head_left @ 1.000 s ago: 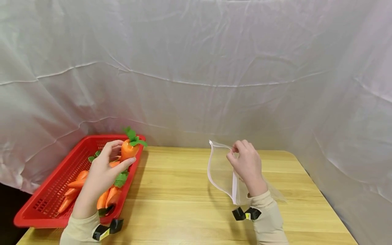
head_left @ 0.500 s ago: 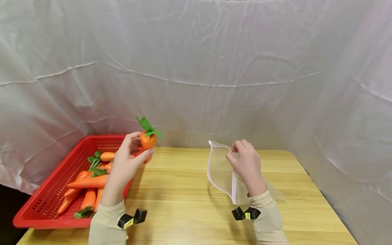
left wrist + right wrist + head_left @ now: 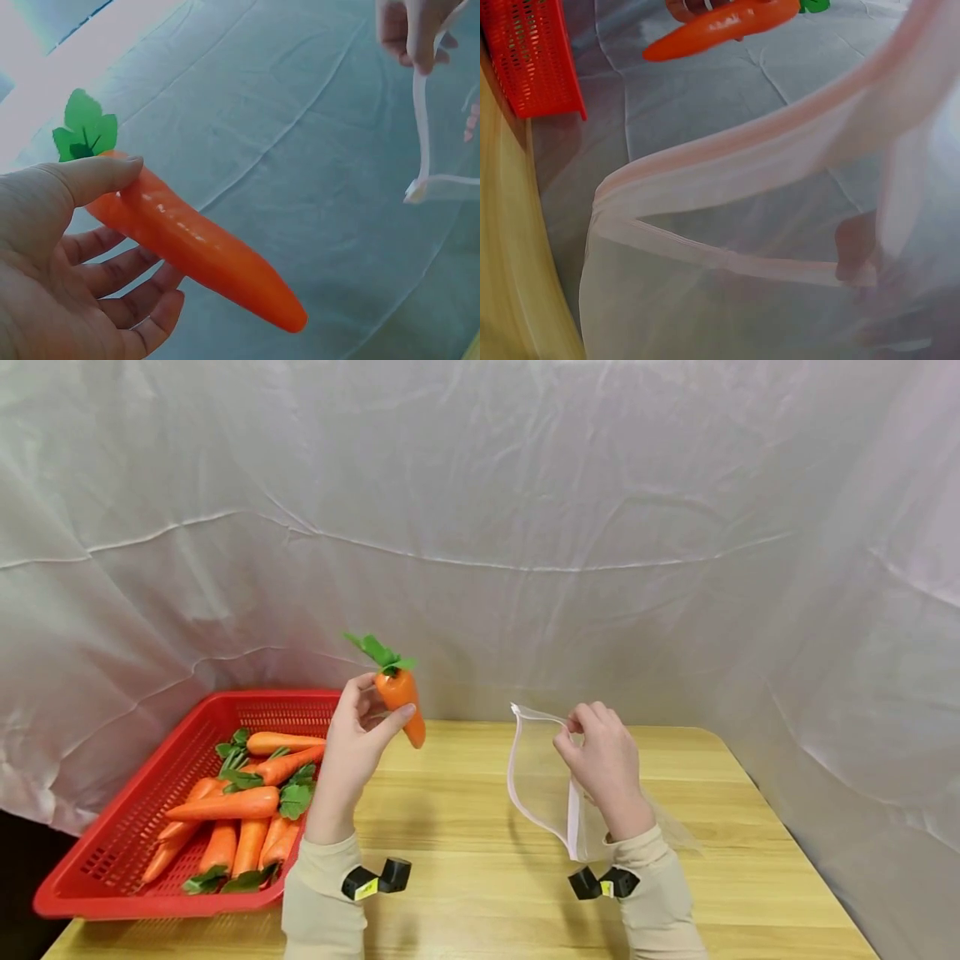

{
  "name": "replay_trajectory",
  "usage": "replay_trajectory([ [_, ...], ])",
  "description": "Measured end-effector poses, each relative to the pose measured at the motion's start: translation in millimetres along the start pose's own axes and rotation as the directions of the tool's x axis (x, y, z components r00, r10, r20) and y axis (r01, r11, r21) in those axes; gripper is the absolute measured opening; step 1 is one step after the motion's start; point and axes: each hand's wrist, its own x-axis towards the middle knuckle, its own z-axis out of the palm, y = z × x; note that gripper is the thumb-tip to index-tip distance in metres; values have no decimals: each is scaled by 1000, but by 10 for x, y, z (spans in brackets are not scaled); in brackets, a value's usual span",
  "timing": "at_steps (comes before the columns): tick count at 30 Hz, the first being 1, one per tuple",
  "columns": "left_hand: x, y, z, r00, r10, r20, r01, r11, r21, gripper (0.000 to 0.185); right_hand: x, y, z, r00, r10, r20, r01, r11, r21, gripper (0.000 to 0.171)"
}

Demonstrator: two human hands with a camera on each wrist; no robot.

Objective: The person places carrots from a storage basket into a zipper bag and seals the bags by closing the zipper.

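Between thumb and fingers, my left hand holds an orange carrot with green leaves, raised over the table just right of the basket. In the left wrist view the carrot slants with its tip down to the right, the thumb on its leafy end. My right hand pinches the upper edge of a clear zip bag, whose mouth gapes toward the left. The right wrist view is largely filled by the bag's pale zip strip, with fingertips showing blurred through the plastic.
A red perforated basket stands at the left of the wooden table; several carrots with green tops lie in it. Behind the table hangs a pale grey cloth, which also runs along the right side.
My left hand has moved right, out from over the basket, carrying the carrot, which now tilts with its tip toward the bag. The right hand and bag stay in place.
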Motion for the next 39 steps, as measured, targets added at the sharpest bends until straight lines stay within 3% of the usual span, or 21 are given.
replay_trajectory([
  [8,44,-89,241,1000,-3,-19,1,990,-143,53,3,-1,0,1000,14,17,-14,1000,-9,8],
  [17,70,-160,516,997,-41,-68,17,944,-329,50,6,-2,-15,999,23,32,-23,1000,-7,7],
  [26,60,-265,750,998,-62,-8,57,956,-288,47,2,-11,-12,999,26,38,-26,1000,-8,8],
  [33,31,-339,962,994,-109,28,112,959,-260,58,-5,-16,-5,999,30,45,-29,1000,-9,8],
  [39,-3,-417,1106,992,-109,63,121,966,-228,61,-6,-12,2,999,23,40,-23,1000,-7,9],
])
